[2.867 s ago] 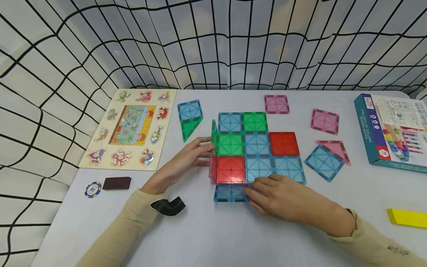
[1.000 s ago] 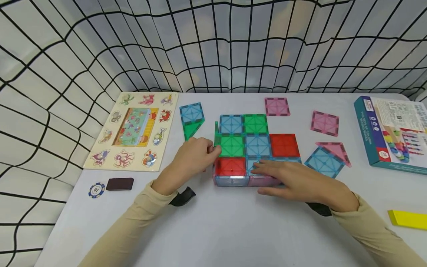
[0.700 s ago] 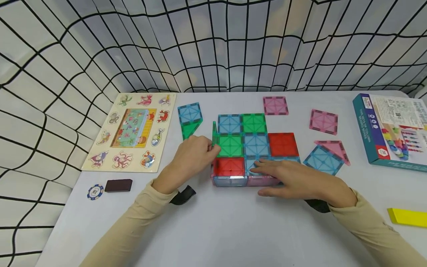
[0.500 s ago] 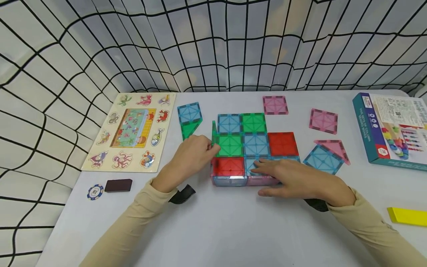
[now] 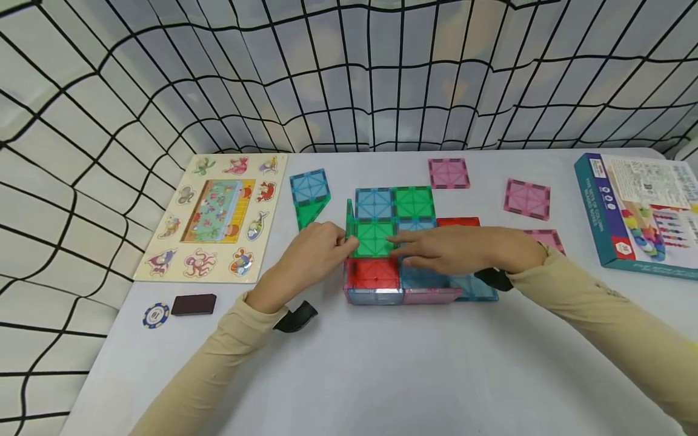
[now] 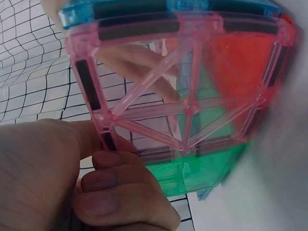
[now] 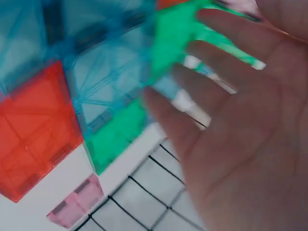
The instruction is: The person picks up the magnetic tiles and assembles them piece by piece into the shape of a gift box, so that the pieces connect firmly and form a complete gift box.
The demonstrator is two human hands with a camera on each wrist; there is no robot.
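A flat mat of blue, green and red magnetic tiles (image 5: 414,203) lies mid-table. Along its front edge stand a blue tile (image 5: 375,297) and a pink tile (image 5: 428,295). A green tile (image 5: 349,217) stands upright at its left edge. My left hand (image 5: 343,242) is at that left edge. In the left wrist view, the left hand (image 6: 108,154) pinches the corner of an upright pink tile (image 6: 187,108). My right hand (image 5: 406,248) reaches leftward over the mat with straight fingers, its tips by the flat green tile (image 5: 373,237). The right wrist view shows the right hand (image 7: 211,96) spread and blurred over the blue tiles (image 7: 106,72).
A wooden animal puzzle board (image 5: 215,215) lies at the left, with a poker chip (image 5: 154,315) and a dark block (image 5: 193,304) in front of it. Loose pink squares (image 5: 448,173) lie behind the mat. A toy box (image 5: 640,212) sits far right. A netted wall rises behind the table.
My right hand has left the mat's front edge and swung up and left across the tiles. The front blue tile, flat 2.9 s ago, now stands upright. My left hand has stayed put.
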